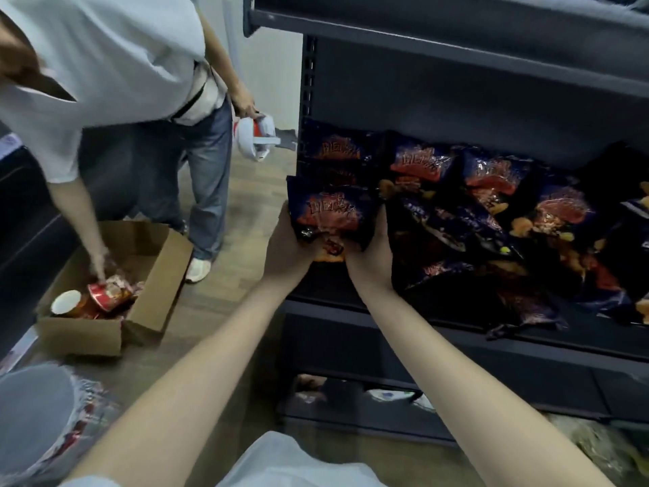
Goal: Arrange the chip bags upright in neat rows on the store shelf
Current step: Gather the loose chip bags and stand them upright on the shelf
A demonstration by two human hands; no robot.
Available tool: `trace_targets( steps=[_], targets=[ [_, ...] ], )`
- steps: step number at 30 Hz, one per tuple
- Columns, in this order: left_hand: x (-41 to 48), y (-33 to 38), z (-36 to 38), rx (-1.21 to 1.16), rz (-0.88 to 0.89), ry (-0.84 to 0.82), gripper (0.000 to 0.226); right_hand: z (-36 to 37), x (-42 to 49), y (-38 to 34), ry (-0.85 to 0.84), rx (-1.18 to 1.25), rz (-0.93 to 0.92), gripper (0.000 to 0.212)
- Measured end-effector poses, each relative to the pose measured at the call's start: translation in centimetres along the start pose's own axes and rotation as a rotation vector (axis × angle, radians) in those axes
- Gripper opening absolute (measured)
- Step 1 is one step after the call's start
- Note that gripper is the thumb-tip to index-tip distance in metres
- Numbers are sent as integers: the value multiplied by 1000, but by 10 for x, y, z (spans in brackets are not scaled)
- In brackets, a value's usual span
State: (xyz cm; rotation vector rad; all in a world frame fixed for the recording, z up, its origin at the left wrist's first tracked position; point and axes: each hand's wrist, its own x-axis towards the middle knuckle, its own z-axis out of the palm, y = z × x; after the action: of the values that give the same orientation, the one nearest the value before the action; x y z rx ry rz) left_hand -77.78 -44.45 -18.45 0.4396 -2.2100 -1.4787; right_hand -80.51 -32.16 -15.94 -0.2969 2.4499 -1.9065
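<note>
we are risking the dark blue chip bag slumping off the shelf once let go (nothing is bracing its near side), or nudging the tumbled bags on its right. it is standing upright at the shelf's left end, our left hand and right hand gripping its lower sides.

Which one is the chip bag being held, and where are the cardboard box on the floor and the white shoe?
chip bag (pixel 332 214): head view, on its red printed front.
cardboard box (pixel 79 337): head view, on its near outer wall.
white shoe (pixel 198 270): head view, on the toe.
</note>
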Motion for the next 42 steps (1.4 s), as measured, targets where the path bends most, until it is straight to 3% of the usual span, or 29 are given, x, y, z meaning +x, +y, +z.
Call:
trace_targets(
  steps=[4,9,12,17,19,22,26,30,36,42],
  targets=[
    [13,-12,-1,35,36,-66,63,6,-8,8,40,-71,5,76],
    [34,-41,9,70,28,-127,83,4,-15,4,80,-209,-48,73],
    [23,-23,7,97,41,-100,92,-5,-18,-6,99,-299,-139,68],
    [1,11,4,224,231,107,91,-43,-19,-19,125,-569,-353,60],
    [-2,23,12,241,344,125,81,-64,-19,-16,192,-772,-429,54],
    [-2,49,32,201,507,97,68,-99,-25,-9,296,-1024,-398,49],
    [-2,84,73,88,637,3,65,-148,-48,4,390,-1152,-247,45],
    [-12,111,120,143,683,-186,54,-196,-73,18,466,-1203,-108,41],
    [-38,135,190,260,898,-870,32,-259,-82,41,507,-1223,58,45],
    [-53,148,239,270,849,-767,41,-307,-57,60,468,-1218,61,44]
  ],
)
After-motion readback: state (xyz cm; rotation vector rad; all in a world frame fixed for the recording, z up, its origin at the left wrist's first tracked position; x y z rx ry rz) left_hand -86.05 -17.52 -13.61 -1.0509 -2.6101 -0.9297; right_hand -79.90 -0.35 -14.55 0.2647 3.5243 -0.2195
